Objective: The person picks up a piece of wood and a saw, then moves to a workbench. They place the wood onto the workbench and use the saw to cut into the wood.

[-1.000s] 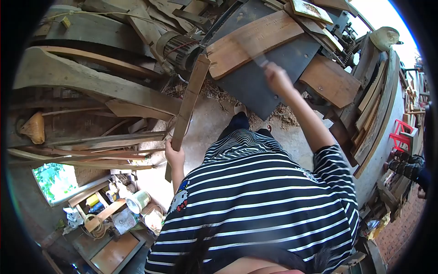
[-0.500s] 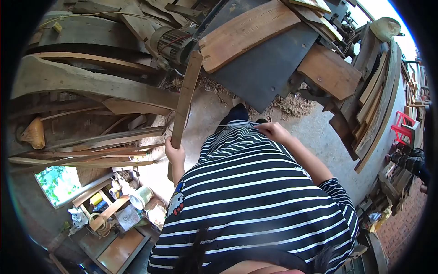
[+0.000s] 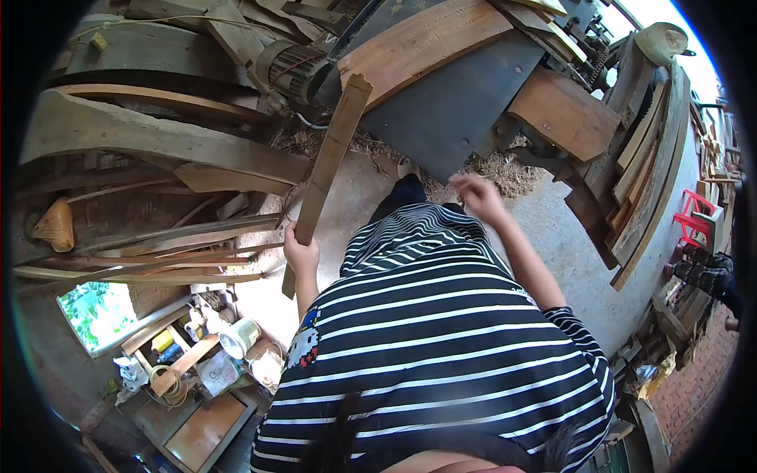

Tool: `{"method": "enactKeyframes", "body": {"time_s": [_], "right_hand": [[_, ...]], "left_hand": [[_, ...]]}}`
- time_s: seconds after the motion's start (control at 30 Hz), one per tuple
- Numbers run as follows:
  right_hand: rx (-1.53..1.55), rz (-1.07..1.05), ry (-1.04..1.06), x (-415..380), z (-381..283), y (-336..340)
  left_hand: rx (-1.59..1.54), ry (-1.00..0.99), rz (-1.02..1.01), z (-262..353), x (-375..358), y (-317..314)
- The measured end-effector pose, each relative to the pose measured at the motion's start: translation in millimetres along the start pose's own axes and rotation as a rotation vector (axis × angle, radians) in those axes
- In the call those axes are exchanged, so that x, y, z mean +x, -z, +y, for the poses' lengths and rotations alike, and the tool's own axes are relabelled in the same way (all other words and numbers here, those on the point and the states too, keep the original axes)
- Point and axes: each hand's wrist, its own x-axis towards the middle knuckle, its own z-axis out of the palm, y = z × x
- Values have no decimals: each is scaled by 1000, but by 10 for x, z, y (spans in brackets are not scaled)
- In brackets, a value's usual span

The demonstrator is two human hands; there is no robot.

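Note:
My left hand [image 3: 301, 251] is closed around the lower part of a long, narrow wooden board [image 3: 327, 162]. The board stands tilted, its rough upper end leaning to the right, near the slab on the dark metal table. My right hand [image 3: 482, 199] is in the air in front of the striped shirt [image 3: 441, 315], just beyond its hem. Its fingers are loosely bent and a little apart, slightly blurred, and I see nothing in them.
A dark metal machine table [image 3: 441, 118] with a curved wooden slab [image 3: 426, 47] stands ahead. An electric motor [image 3: 292, 69] is beside it. Curved timbers [image 3: 158, 142] are stacked left, more planks [image 3: 650, 181] right. Sawdust [image 3: 505, 177] covers part of the floor. A person [image 3: 710, 276] is at far right.
My right hand has left the shirt hem and moved up and forward. The board in my left hand has tipped its top to the right.

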Motion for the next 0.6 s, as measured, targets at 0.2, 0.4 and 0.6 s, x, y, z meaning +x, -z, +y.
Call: {"method": "enactKeyframes", "body": {"time_s": [0.2,0.4,0.6], "right_hand": [[-34,697,150,182,124,383],[-238,154,117,82,-33,218],[-234,-60,170,65,-136,53]], "left_hand": [[-7,21,26,-176,-90,-19],[7,15,-5,-30,-47,34],[-11,-46,-47,-13,59,-88]]}}
